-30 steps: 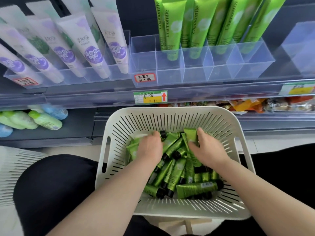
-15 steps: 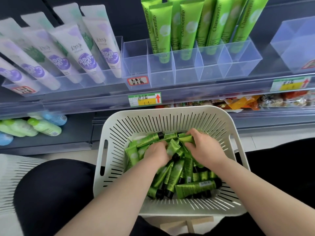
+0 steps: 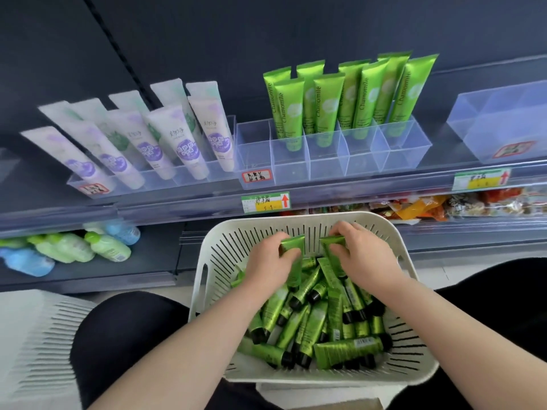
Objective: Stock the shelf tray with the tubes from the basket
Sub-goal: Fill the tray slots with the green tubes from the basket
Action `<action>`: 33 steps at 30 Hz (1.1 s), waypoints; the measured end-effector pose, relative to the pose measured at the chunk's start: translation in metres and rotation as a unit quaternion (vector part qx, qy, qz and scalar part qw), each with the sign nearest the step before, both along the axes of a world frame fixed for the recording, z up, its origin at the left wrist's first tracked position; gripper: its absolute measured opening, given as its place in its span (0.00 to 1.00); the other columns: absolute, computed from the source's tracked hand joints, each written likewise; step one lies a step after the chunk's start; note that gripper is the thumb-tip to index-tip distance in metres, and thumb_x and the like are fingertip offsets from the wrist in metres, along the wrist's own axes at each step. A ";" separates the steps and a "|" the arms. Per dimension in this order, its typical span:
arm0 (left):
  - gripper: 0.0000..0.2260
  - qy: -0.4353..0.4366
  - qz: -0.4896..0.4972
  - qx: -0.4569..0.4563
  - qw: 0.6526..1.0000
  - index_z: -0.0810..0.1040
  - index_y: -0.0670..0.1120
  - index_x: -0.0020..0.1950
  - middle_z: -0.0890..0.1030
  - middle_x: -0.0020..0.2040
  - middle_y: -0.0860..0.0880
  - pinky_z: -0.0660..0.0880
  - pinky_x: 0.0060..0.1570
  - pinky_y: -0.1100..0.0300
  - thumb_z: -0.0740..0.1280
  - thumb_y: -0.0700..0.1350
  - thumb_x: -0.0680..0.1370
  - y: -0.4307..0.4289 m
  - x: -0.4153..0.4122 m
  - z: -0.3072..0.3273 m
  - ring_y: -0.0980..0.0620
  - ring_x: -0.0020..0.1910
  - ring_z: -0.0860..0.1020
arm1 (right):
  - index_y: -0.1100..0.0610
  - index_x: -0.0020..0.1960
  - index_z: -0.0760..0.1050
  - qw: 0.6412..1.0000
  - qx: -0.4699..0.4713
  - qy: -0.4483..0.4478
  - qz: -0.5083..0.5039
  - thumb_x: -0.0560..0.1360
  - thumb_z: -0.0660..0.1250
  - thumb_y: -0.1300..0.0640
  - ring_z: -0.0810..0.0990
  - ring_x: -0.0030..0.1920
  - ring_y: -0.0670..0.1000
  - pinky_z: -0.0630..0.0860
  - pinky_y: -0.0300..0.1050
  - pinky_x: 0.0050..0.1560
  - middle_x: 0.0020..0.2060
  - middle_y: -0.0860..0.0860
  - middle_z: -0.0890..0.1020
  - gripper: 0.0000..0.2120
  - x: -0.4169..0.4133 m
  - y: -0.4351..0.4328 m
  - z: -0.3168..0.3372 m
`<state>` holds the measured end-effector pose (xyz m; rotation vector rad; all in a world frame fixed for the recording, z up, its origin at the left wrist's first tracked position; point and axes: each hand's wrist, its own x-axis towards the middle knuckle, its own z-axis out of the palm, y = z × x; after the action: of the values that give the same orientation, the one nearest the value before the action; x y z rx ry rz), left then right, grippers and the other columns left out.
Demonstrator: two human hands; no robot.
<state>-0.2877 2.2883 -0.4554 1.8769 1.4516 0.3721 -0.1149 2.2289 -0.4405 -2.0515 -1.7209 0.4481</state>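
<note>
1. Over the slotted white basket [image 3: 225, 261] on a person's lap, both hands are on stock. The left hand [image 3: 268, 261] grips one green tube [image 3: 293, 245], crimped end up. The right hand [image 3: 361, 255] pinches a second tube [image 3: 333, 242] just beside it. Both tubes are near the basket's 12 o'clock rim.

2. This looks like the pick-up step, with neither tube yet lifted to the shelf. The next move calls for carrying each tube up toward 12 o'clock. Each would then be turned cap-down and seated in a free cell of the clear shelf tray [image 3: 334, 164].

3. A loose heap of black-capped tubes [image 3: 310, 315] fills the basket, lying crosswise and thickest toward 6 o'clock, so much of the job appears to remain.

4. Shelved tubes [image 3: 322, 105] stand cap-down in the divided tray's rear cells, leaning back. Most front cells and the leftmost column look free.

5. A neighbouring tray [image 3: 148, 180] at 10 o'clock holds white-and-purple tubes [image 3: 165, 137]. Another clear tray [image 3: 503, 125] sits at 2 o'clock. Pale green and blue bottles [image 3: 106, 247] lie on the lower shelf at 9 o'clock.
</note>
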 end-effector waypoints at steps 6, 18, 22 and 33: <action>0.07 -0.074 0.033 0.108 0.991 0.77 0.53 0.55 0.78 0.38 0.56 0.70 0.35 0.68 0.68 0.47 0.77 0.013 0.003 0.062 0.57 0.33 0.74 | 0.52 0.58 0.74 0.996 0.085 -0.009 0.001 0.77 0.64 0.57 0.76 0.52 0.54 0.73 0.48 0.45 0.51 0.49 0.80 0.10 0.003 0.007 0.053; 0.05 -0.163 0.088 0.304 0.935 0.78 0.51 0.51 0.77 0.40 0.57 0.77 0.43 0.52 0.65 0.43 0.77 0.077 0.002 0.189 0.50 0.41 0.78 | 0.53 0.59 0.74 0.963 0.268 -0.005 -0.011 0.79 0.61 0.57 0.73 0.43 0.51 0.71 0.46 0.38 0.50 0.49 0.77 0.10 0.002 0.066 0.174; 0.05 -0.134 0.087 0.333 0.929 0.78 0.49 0.52 0.78 0.43 0.52 0.71 0.41 0.58 0.65 0.42 0.78 0.104 0.005 0.212 0.50 0.42 0.76 | 0.52 0.58 0.74 0.957 0.288 -0.008 -0.003 0.79 0.61 0.57 0.75 0.41 0.51 0.75 0.49 0.40 0.49 0.49 0.77 0.09 -0.003 0.085 0.187; 0.06 0.139 0.007 0.323 0.936 0.79 0.50 0.55 0.80 0.52 0.48 0.71 0.46 0.54 0.65 0.45 0.78 0.178 0.016 0.209 0.44 0.52 0.76 | 0.54 0.60 0.76 0.960 0.256 -0.110 0.015 0.77 0.64 0.57 0.74 0.51 0.57 0.69 0.49 0.46 0.51 0.52 0.81 0.12 0.001 0.123 0.165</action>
<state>-0.2712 2.4666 -0.2462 2.5212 1.6599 0.6775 -0.1134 2.3516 -0.2755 -1.7419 -1.7619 -0.2152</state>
